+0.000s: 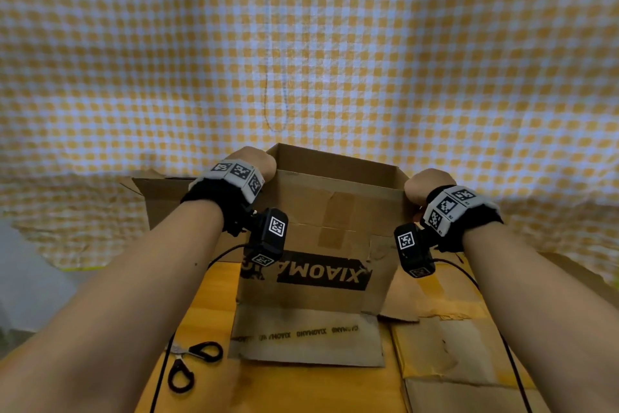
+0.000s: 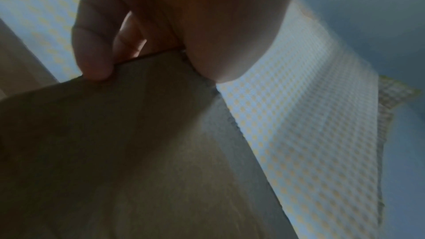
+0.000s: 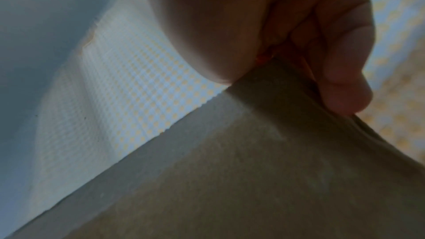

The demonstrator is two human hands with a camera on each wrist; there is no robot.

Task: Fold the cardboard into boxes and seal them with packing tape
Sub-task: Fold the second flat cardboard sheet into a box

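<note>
Both arms outstretched, left hand (image 1: pixel 249 161) and right hand (image 1: pixel 427 186) each grip the cardboard box (image 1: pixel 321 245) top corners, print reads upside-down "XIAOMA".

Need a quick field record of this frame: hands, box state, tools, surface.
left hand: grips the box's upper left corner
right hand: grips the box's upper right corner
cardboard box: upright, top open, XIAOMA print upside down, lower flap splayed toward the person
scissors: on the wooden table, left of the box, untouched
flat cardboard: lying right of the box
packing tape roll: not visible
backdrop: yellow checked cloth
</note>
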